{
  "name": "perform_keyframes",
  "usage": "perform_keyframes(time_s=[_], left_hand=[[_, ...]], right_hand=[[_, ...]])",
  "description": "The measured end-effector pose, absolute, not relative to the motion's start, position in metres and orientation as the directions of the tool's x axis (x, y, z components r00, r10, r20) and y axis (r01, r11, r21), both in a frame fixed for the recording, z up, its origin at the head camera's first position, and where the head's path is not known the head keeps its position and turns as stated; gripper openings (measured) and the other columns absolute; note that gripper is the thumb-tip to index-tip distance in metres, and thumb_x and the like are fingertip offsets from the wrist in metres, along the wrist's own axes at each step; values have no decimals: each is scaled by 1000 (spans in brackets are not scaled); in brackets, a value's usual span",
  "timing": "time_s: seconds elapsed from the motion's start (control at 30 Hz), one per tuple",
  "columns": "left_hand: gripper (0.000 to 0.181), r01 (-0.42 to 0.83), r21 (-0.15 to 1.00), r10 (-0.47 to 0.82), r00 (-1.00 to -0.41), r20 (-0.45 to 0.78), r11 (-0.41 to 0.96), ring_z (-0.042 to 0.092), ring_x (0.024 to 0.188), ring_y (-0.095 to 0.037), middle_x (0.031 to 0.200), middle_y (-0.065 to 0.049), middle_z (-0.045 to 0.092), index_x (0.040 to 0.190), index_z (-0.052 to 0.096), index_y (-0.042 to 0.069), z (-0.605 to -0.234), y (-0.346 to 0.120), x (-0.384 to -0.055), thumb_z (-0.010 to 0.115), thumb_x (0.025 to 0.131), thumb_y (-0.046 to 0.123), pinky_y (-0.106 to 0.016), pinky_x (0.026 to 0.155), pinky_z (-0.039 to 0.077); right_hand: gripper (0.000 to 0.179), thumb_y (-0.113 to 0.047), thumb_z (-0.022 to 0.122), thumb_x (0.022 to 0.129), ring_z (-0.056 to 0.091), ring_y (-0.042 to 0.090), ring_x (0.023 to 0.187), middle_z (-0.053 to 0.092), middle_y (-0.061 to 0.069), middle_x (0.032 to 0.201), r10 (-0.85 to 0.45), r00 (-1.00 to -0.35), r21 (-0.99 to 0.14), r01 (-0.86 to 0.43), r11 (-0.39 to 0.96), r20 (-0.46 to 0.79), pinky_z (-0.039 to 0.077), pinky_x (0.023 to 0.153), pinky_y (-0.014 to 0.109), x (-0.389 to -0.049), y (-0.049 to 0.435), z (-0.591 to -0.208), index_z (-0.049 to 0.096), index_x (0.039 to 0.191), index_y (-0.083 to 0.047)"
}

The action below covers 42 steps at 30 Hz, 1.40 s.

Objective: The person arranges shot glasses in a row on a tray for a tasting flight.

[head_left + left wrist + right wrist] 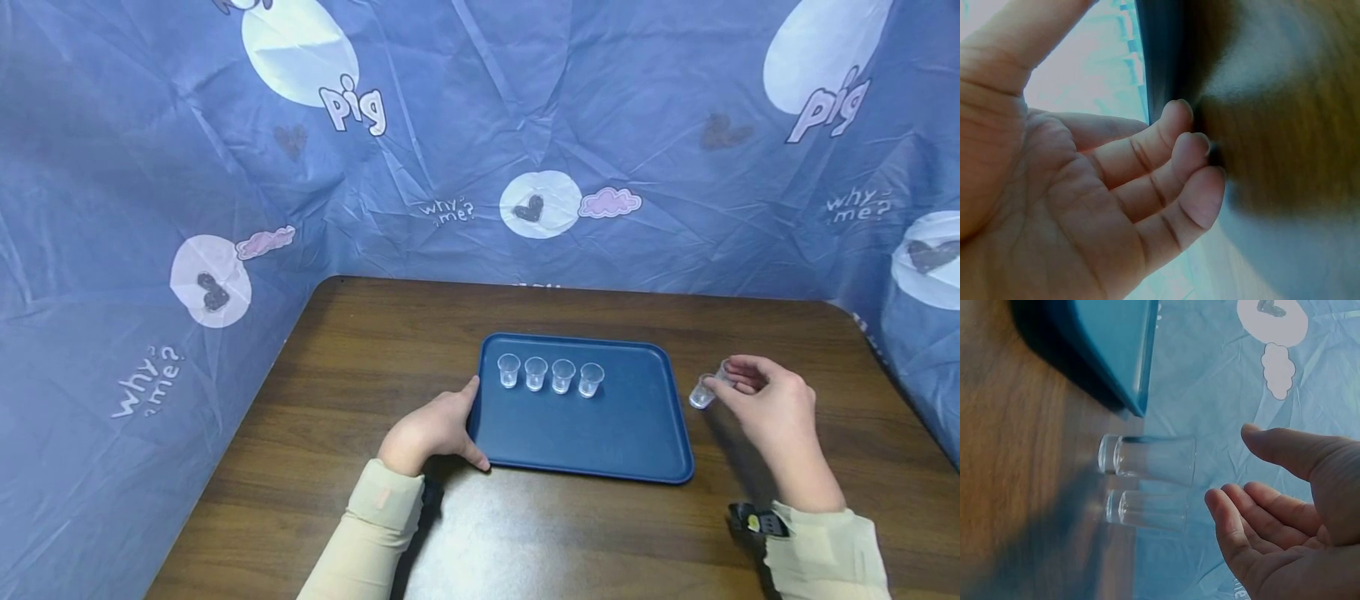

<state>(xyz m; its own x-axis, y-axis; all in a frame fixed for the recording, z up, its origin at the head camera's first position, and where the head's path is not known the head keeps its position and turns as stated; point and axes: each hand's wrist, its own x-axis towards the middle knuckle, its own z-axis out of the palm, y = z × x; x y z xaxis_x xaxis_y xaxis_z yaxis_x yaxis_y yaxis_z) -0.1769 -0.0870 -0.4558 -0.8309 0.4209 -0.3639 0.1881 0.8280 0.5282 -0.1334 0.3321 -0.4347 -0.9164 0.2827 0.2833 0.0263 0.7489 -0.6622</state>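
My left hand rests at the left side of a blue tray, its thumb by the near left corner. In the left wrist view the fingers bend slightly, with their tips at the tray's dark edge. A row of several small clear cups stands upright on the far left part of the tray. Right of the tray, my right hand hovers close to two more clear cups. The right wrist view shows thumb and fingers spread just above the rims of these upright cups, holding nothing.
The brown wooden table carries the tray and the loose cups. Behind it and at both sides hangs a blue printed cloth. A dark wrist strap sits at the right sleeve.
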Motion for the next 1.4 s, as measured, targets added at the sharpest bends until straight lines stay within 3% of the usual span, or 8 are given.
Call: perform_keyframes(time_s=[0.23, 0.4, 0.5, 0.63, 0.73, 0.9, 1.17, 1.4], left_hand=[[136, 201, 526, 428, -832, -354, 826, 45, 136, -34, 151, -27, 42, 160, 15, -4, -456, -87, -177, 100, 62, 35, -44, 110, 37], [136, 200, 530, 428, -832, -352, 824, 45, 136, -33, 151, -27, 42, 161, 15, -4, -455, -87, -177, 101, 62, 35, -44, 110, 37], [136, 195, 533, 427, -832, -355, 823, 45, 136, -33, 152, -27, 42, 160, 15, -4, -455, -87, -177, 101, 62, 34, -44, 110, 37], [136, 195, 533, 426, -832, -355, 824, 44, 137, -33, 152, -27, 41, 160, 15, -4, -456, -87, -178, 101, 62, 34, -44, 110, 37], [136, 201, 532, 429, -834, -348, 823, 45, 136, -33, 151, -27, 42, 160, 15, -4, -457, -88, -178, 101, 62, 35, -44, 110, 37], [136, 203, 532, 430, -833, -347, 822, 46, 136, -33, 151, -27, 43, 160, 15, -4, -457, -88, -178, 101, 62, 35, -44, 110, 37], [136, 209, 525, 432, -832, -349, 825, 45, 136, -33, 152, -27, 42, 160, 15, -4, -456, -88, -177, 101, 62, 36, -44, 110, 37], [136, 212, 521, 433, -832, -347, 827, 45, 136, -33, 151, -27, 42, 160, 15, -4, -456, -88, -178, 101, 62, 36, -43, 110, 37]], right_hand=[[46, -22, 85, 86, 51, -20, 70, 73, 22, 102, 287, -929, -651, 70, 756, 233, 42, 71, 10, -132, 336, -438, 70, 117, 8], [46, -22, 85, 86, 53, -14, 71, 73, 22, 102, 278, -940, -636, 92, 766, 200, 45, 77, 20, -132, 336, -439, 70, 117, 8], [44, -20, 85, 85, 59, -5, 72, 73, 22, 101, 266, -944, -628, 88, 774, 196, 47, 80, 30, -132, 336, -441, 70, 115, 10], [41, -18, 85, 85, 69, 16, 75, 73, 24, 97, 250, -946, -621, 70, 780, 207, 36, 89, 54, -133, 336, -445, 70, 110, 11], [41, -18, 84, 85, 72, 31, 81, 73, 24, 96, 256, -947, -617, 84, 782, 195, 31, 90, 60, -135, 336, -449, 70, 109, 11], [43, -20, 83, 87, 70, 42, 89, 73, 25, 97, 265, -956, -614, 133, 778, 129, 28, 94, 63, -136, 335, -453, 68, 110, 13], [46, -22, 81, 87, 64, 47, 97, 72, 26, 97, 302, -953, -614, 222, 757, 28, 32, 94, 64, -138, 335, -458, 67, 111, 15], [46, -22, 83, 85, 64, 49, 96, 72, 25, 91, 281, -958, -596, 195, 779, 53, 32, 94, 64, -142, 337, -463, 69, 107, 16]])
